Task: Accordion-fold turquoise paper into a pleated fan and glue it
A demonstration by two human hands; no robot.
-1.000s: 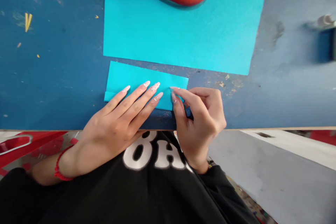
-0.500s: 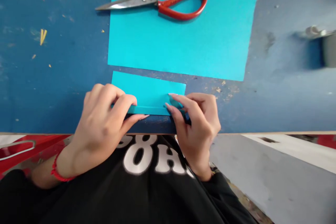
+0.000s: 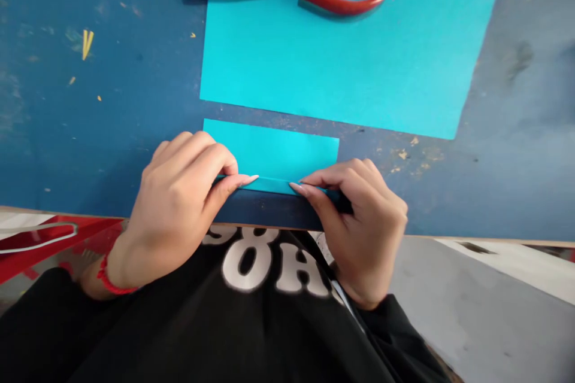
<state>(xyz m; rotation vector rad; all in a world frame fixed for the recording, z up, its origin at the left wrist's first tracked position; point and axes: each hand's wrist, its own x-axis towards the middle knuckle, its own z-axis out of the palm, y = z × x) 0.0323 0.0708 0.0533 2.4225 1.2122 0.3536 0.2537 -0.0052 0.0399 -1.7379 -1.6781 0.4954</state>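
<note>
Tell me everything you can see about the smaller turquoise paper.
The smaller turquoise paper is a plain, thin-looking rectangle, lying askew near the front edge of the blue table, apart from the larger sheet. A narrow band along its near edge looks folded over. The left hand and right hand pinch that band toward its ends, covering the near corners.

The small piece of paper (image 3: 278, 149) is turquoise, plain and rectangular, clearly longer than it is wide. It lies on the blue counter (image 3: 494, 191), near the front edge and roughly along it. On its near long side runs a narrow folded band, whose two ends are hidden.
</note>
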